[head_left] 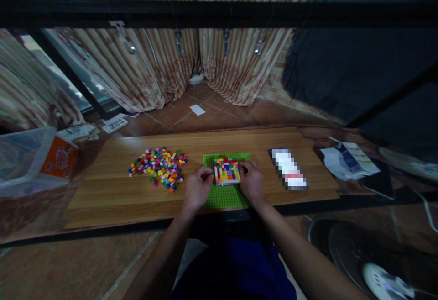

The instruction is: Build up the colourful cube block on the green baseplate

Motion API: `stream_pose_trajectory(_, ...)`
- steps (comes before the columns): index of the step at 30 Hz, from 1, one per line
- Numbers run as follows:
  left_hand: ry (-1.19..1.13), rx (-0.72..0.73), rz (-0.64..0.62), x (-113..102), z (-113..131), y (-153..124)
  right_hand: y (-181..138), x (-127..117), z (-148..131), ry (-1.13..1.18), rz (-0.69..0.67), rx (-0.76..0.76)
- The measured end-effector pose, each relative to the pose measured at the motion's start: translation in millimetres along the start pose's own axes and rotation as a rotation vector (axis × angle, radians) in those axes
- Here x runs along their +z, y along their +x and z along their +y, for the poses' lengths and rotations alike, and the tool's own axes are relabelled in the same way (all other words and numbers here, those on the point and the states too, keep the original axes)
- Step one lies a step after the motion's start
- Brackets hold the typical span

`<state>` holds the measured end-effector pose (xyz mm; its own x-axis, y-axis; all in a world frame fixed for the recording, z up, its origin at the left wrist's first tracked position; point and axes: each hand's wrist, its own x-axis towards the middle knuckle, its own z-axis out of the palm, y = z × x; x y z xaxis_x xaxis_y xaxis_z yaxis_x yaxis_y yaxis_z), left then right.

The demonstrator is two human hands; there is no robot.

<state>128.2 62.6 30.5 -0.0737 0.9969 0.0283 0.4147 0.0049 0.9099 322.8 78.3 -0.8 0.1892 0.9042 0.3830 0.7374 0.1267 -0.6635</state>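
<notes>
A square block of colourful toy bricks [227, 172] stands on a green studded baseplate [224, 198], towards its upper part. Its top is a patchwork of red, yellow, white, purple and green, and its near side looks pale. At the left edge of the block is my left hand [197, 187], thumb and fingertips pinched together; whatever lies between them is too small to make out. My right hand [252, 180] has its fingers curled against the right side of the block. Left of the baseplate lies a spread pile of loose small bricks [160, 166] in many colours.
The baseplate and pile are on a low wooden table [119, 204]. A phone-like item, pixelated, [289, 169] lies to the right. A clear plastic bin [23, 160] with an orange label stands at far left. Papers [349, 159] lie beyond the right end; a dark bar [219, 13] crosses above.
</notes>
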Motion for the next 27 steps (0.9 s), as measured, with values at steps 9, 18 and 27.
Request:
stream_pose_trajectory(9,-0.058,-0.025,0.026,3,8,3,0,-1,-1,0.013,0.002,-0.004)
stream_pose_trajectory(18,-0.015,0.001,0.046,9,17,11,0,-1,-2,0.016,0.01,-0.009)
stream_pose_trajectory(27,-0.113,-0.044,0.057,14,18,17,0,-1,-1,0.024,0.002,-0.001)
